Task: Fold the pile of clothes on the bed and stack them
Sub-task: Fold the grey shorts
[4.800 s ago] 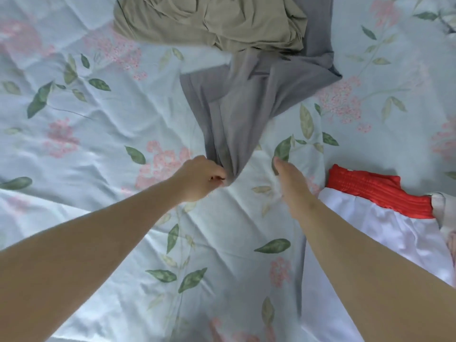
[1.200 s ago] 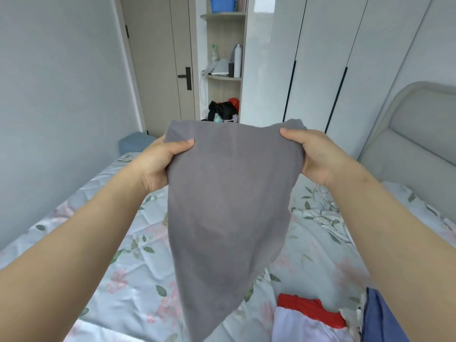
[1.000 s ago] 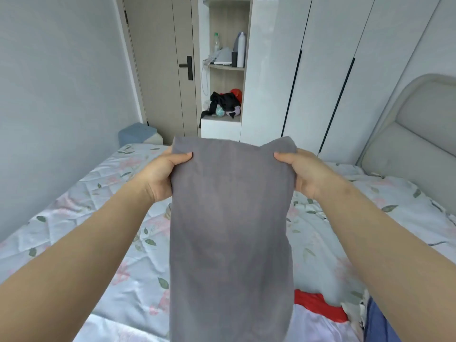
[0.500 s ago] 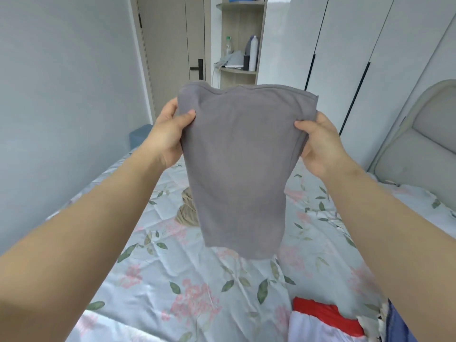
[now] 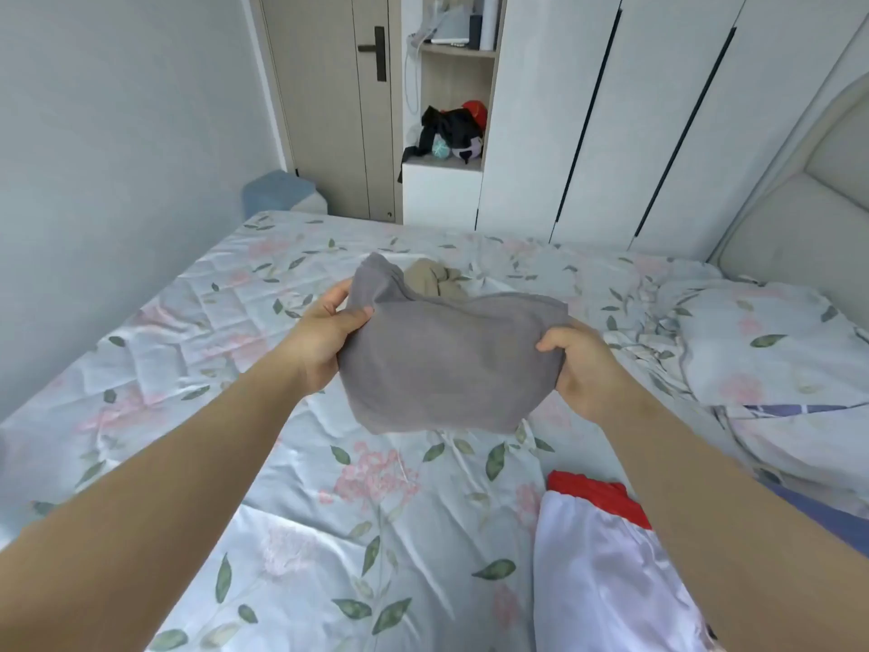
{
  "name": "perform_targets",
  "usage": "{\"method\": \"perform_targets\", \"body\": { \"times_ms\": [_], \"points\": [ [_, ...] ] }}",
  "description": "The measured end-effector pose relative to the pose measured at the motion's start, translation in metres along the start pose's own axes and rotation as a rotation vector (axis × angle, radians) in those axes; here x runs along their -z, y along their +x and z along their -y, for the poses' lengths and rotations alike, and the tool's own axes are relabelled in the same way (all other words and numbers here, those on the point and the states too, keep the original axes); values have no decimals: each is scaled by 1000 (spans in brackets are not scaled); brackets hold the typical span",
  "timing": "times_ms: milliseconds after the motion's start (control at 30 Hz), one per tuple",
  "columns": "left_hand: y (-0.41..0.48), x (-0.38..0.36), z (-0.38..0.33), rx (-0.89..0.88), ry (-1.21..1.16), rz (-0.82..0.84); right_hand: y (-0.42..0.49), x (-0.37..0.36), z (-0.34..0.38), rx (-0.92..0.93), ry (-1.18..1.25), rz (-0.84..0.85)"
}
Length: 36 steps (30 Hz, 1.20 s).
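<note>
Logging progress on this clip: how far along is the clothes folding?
Done: apparently only the shiny white garment with a red waistband, laid flat. In hand: the grey cloth garment, partly folded, gripped by left hand and right hand above the bed. Left: the crumpled beige garment behind it, and stacking.

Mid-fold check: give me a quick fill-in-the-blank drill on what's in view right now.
1. The held garment, gripped by the left hand and the right hand, is ____ in colour.
2. The white garment at lower right has a ____ waistband.
3. The bunched tan garment lies on the ____.
Missing words: grey; red; bed.
</note>
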<state>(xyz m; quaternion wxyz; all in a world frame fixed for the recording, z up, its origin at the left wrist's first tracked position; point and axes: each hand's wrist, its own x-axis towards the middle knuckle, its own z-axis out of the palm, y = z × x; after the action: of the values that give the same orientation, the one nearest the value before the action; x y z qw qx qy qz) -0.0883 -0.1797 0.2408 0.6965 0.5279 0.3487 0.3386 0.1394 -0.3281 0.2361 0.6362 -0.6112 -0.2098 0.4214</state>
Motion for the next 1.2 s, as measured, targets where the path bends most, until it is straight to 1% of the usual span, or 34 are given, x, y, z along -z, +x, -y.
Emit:
{"method": "perform_targets", "body": {
  "times_ms": [167,267,333,433,533,600,633,667,733,833,900,967,1033,1067,1100,1133,1167,1200],
  "points": [
    [-15,18,90,186,79,-9,-4,20,-87,-252,-84,-11],
    [-19,24,130,294,100,-19,-2,28,-124,-389,-115,6],
    [-15,25,148,362,112,-23,6,32,-142,-444,-139,-1],
    [10,25,160,402,121,-50,32,36,-155,-460,-179,-49],
    [51,24,169,353,129,-152,69,35,-158,-372,-224,-96],
    [80,29,187,374,241,-240,95,33,-167,-323,-289,-117],
    [91,35,202,420,371,-254,105,32,-176,-333,-363,-118],
    [97,40,218,468,535,-238,112,32,-186,-353,-470,-102],
    [98,50,253,524,823,-137,114,32,-213,-371,-753,-40],
    [79,51,300,547,965,42,102,32,-258,-387,-1016,122],
    [61,48,324,560,1094,198,89,31,-286,-380,-1170,256],
    [42,48,346,556,1226,362,77,31,-312,-331,-1317,403],
    [22,50,365,548,1356,485,69,32,-337,-285,-1386,514],
    [13,52,373,521,1420,485,66,33,-349,-285,-1372,514],
    [4,54,380,474,1470,425,64,34,-359,-284,-1330,466],
    [-4,56,385,417,1490,307,63,34,-368,-278,-1274,379],
    [-11,57,389,383,1471,146,63,33,-374,-266,-1195,254],
    [-15,57,392,388,1398,-24,65,32,-379,-264,-1099,115]
  ]
}}
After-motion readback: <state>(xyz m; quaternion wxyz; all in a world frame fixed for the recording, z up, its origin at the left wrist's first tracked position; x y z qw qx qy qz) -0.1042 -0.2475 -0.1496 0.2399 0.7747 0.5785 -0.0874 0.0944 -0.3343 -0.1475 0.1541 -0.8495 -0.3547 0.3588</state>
